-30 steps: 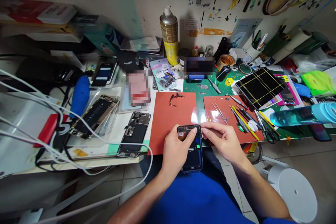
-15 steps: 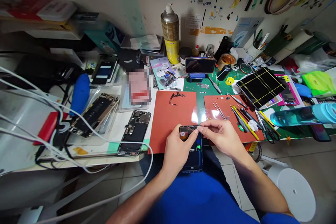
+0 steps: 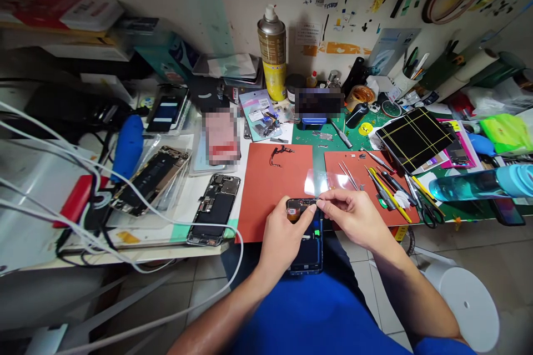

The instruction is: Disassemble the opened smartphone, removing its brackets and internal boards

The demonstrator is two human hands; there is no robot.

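An opened phone (image 3: 308, 254) with its inner parts bare hangs over my lap at the table's front edge. My left hand (image 3: 282, 236) is closed around its upper left side, the thumb pressing across the top part. At the phone's top right corner, the thumb and forefinger of my right hand (image 3: 347, 213) are pinched together. Whatever sits between those fingertips is hidden or too small to make out. A thin black flex cable (image 3: 277, 155) lies on the left brown mat (image 3: 258, 188), beyond my left hand. Clear film (image 3: 318, 181) lies just past the phone.
Another opened phone (image 3: 214, 208) lies left of the mat, beside a white cable (image 3: 166, 216). Tweezers (image 3: 348, 175), pliers, scissors (image 3: 427, 211) and screwdrivers crowd the right mat (image 3: 341, 161). A yellow spray can (image 3: 272, 58) stands behind, and a blue bottle (image 3: 466, 184) lies at right.
The view has shifted very slightly. Both hands and the phone keep nearly the same pose, with the right fingertips still at the phone's top corner.
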